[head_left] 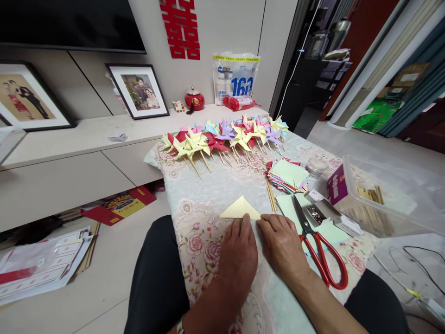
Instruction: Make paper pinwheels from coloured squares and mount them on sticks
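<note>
The person sits at a low table covered with a floral cloth [208, 195]; both hands lie palm down on it, side by side and almost touching; the left hand [238, 257] rests flat with its fingers held close together, the fingertips pressing the near edge of a pale yellow folded paper triangle [239, 208]; the right hand [281, 246] is likewise flat, its fingers together and reaching toward the triangle's right corner, though whether they touch it cannot be told; neither hand pinches anything; the triangle lies on the cloth just beyond the fingertips, its point aimed away from the person; just right of the right hand lie red-handled scissors [320, 250] on pale green sheets; a few wooden sticks [271, 197] lie beside the triangle, near a stack of coloured paper squares [288, 176]; farther back a row of finished paper pinwheels [225, 139] spans the table; a clear plastic box [385, 195] stands at the right
</note>
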A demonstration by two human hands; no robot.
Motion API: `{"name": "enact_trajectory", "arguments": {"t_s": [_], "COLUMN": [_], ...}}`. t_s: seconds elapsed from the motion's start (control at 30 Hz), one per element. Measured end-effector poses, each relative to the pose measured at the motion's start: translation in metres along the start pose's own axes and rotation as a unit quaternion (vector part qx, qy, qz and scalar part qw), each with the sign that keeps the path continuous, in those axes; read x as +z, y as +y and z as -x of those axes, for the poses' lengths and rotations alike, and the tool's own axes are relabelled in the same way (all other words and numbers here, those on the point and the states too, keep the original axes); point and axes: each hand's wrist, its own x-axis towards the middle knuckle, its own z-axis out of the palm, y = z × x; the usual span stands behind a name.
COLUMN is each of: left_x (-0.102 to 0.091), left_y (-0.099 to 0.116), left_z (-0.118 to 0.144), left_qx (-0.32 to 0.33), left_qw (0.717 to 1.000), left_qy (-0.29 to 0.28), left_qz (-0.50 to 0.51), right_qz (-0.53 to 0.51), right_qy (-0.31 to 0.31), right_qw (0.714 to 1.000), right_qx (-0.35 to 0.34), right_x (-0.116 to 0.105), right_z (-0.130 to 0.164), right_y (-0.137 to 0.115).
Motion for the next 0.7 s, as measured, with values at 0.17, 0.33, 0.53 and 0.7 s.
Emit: {"name": "enact_trajectory", "arguments": {"t_s": [0.17,0.33,0.53,0.7], "left_x": [0.012,0.007,-0.018,-0.025], "left_y": [-0.01,-0.027,-0.041,-0.05], "left_z": [0.006,0.012,0.005,0.001], "left_qx": [0.005,-0.021,-0.13,-0.287], "left_qw": [0.998,0.98,0.88,0.689], "left_qy": [0.038,0.025,-0.002,0.01], "left_qz": [0.058,0.199,0.456,0.666], "right_qz": [-0.032,-0.074,-0.105,-0.127], "right_qy": [0.011,0.024,0.036,0.028], "right_qw": [0.999,0.997,0.994,0.99], "right_qx": [0.004,0.027,0.01,-0.049], "right_x": [-0.002,-0.003,-0.004,-0.008], "right_z": [-0.001,-0.002,-0.002,-0.002], "right_y": [-0.001,-0.002,-0.003,-0.003]}}
